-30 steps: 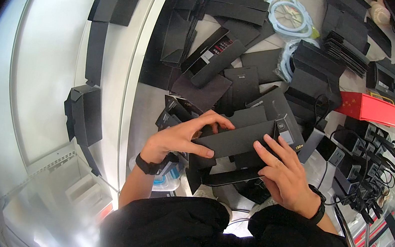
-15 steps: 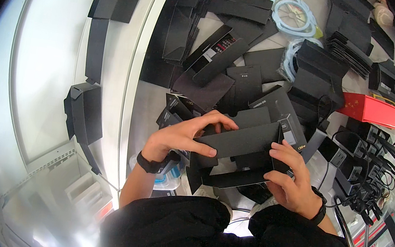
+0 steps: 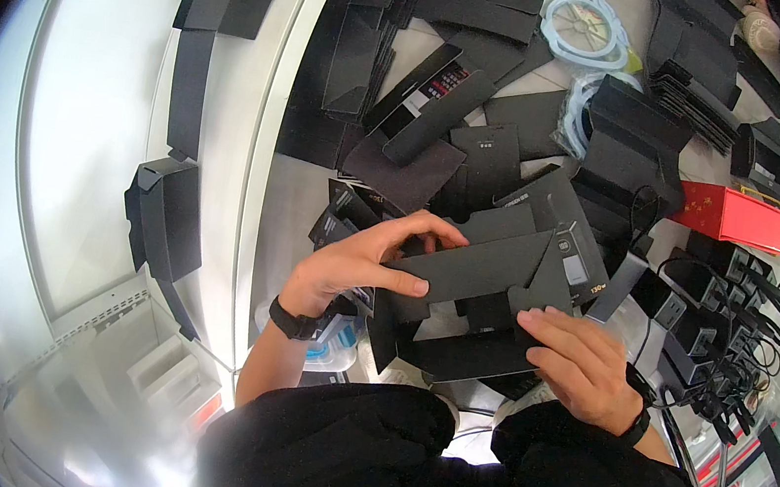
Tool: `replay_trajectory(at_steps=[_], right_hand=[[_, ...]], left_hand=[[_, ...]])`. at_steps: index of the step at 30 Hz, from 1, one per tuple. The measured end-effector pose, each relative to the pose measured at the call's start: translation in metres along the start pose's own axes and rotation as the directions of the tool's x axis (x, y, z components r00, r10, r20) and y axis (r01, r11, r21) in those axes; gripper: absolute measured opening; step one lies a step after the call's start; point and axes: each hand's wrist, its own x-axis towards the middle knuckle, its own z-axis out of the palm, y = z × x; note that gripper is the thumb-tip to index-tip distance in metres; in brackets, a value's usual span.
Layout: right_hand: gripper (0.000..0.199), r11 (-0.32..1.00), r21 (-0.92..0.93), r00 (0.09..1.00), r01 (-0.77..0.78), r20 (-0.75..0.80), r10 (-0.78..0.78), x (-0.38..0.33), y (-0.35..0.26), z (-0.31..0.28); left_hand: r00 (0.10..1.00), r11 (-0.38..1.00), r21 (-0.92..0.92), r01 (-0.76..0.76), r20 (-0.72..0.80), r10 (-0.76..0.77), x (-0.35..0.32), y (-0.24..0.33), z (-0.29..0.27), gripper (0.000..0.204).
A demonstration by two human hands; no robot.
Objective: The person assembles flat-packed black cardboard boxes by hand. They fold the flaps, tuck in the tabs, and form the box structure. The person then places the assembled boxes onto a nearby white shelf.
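Note:
Over my lap I hold a black cardboard box (image 3: 476, 268), partly folded and open on the side toward me. My left hand (image 3: 354, 263) is closed on its left end, thumb on the panel and fingers over the far edge. At the other end, my right hand (image 3: 582, 365) lies with fingers stretched against an end flap (image 3: 549, 281). The lower panel (image 3: 472, 353) tilts toward my legs. Just behind stands another black box (image 3: 576, 255) with a pale label, partly covered by the one I hold.
Flat black cartons (image 3: 362, 50) pile up at the far left, more (image 3: 688, 71) at the far right. A red box (image 3: 738, 218) stands right, near black devices with cables (image 3: 697, 327). Blue coils (image 3: 585, 27) lie at the back. Folded cartons (image 3: 175, 223) rest on a white surface at left.
My right hand has shifted from pinching the box's right edges to pressing with stretched fingers on the end flap, which now stands across that end. The left hand keeps its hold.

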Motion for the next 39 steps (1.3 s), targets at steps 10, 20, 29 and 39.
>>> replay_trajectory(at_steps=[10,20,29,39], right_hand=[[0.043,0.966,0.101,0.971,-0.237,0.003,0.238,0.003,-0.001,0.017],[0.041,0.928,0.173,0.930,-0.331,-0.107,0.352,-0.004,0.000,0.026],[0.032,0.966,0.153,0.978,-0.210,0.035,0.207,0.005,0.004,0.021],[0.024,0.950,0.301,0.991,-0.079,0.129,0.041,-0.013,0.015,0.015]], left_hand=[[0.995,0.994,0.060,-0.087,-0.034,0.089,-0.003,-0.003,0.002,0.064],[0.919,0.929,0.031,-0.370,0.157,0.361,-0.024,-0.008,0.006,0.052],[0.963,0.946,-0.185,-0.268,-0.066,0.260,-0.025,-0.024,0.016,0.042],[0.975,0.952,-0.217,-0.218,0.004,0.224,-0.016,-0.033,0.011,0.040]])
